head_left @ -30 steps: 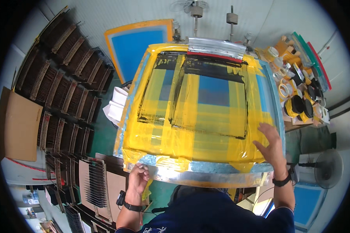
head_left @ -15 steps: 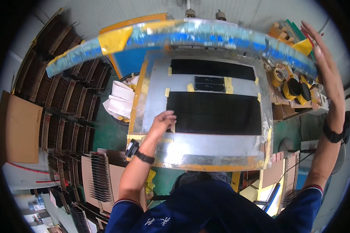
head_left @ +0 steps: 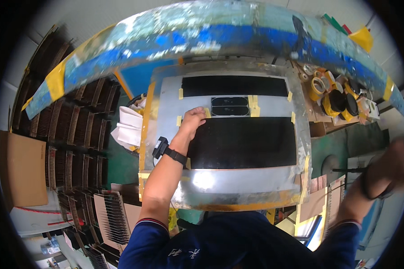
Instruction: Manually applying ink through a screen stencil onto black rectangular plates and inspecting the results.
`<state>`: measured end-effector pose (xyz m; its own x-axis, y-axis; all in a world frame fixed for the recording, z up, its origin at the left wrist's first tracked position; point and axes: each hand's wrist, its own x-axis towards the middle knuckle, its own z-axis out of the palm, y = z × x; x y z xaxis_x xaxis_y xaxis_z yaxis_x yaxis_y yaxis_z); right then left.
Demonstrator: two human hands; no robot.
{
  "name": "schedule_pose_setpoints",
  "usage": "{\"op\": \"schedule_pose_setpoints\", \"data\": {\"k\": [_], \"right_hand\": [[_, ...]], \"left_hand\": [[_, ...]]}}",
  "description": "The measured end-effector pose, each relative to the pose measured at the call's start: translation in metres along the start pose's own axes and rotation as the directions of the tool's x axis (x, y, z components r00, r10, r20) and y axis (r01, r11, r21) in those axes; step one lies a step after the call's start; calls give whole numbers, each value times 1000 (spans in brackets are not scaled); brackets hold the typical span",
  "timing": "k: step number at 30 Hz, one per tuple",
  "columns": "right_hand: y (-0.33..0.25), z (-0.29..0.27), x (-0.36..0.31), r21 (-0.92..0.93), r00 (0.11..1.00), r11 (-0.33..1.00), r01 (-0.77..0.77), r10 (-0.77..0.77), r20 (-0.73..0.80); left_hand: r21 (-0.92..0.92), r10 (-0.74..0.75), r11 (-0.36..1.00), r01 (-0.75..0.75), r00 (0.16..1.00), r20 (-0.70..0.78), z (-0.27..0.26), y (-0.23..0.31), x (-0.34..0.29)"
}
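My left hand (head_left: 193, 122) is over the work table (head_left: 171, 96), its fingers curled together with the tips at a small yellow tape tab (head_left: 207, 113). Whether they grip it cannot be seen. The tab lies left of a small black panel (head_left: 230, 106) bearing two rounded outlines. Just below is a large black panel (head_left: 242, 143), and a narrower black panel (head_left: 233, 86) lies farther back. My right hand (head_left: 393, 163), smeared by motion, is off to the right near the picture's dark rim. Its fingers cannot be made out.
A long blue and pale green stained frame (head_left: 202, 40) spans the view above the table's far side. Tape rolls (head_left: 318, 85) and black round lids crowd a bench at right. Slotted racks (head_left: 76, 150) stand at left, near crumpled white paper (head_left: 129, 123).
My left hand has moved from the large panel's left edge up to the tape tab. My right hand has dropped away from the stained frame, which now looks larger and higher.
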<state>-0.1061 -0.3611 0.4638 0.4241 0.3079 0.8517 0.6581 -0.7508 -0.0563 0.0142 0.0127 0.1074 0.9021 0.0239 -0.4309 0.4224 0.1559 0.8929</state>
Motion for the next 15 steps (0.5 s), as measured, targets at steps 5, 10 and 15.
{"op": "schedule_pose_setpoints", "data": {"k": [5,10,15], "right_hand": [[19,129,-136,390,678,555,-735,597,429],[95,293,-243,583,453,-172,-794,472,756],[129,359,-301,304,-8,-466,-831,556,831]], "left_hand": [[26,-37,999,38,999,-18,0,-1,36],[31,-19,999,17,998,65,-2,-7,61],[28,-35,999,34,998,51,0,-3,67]]}}
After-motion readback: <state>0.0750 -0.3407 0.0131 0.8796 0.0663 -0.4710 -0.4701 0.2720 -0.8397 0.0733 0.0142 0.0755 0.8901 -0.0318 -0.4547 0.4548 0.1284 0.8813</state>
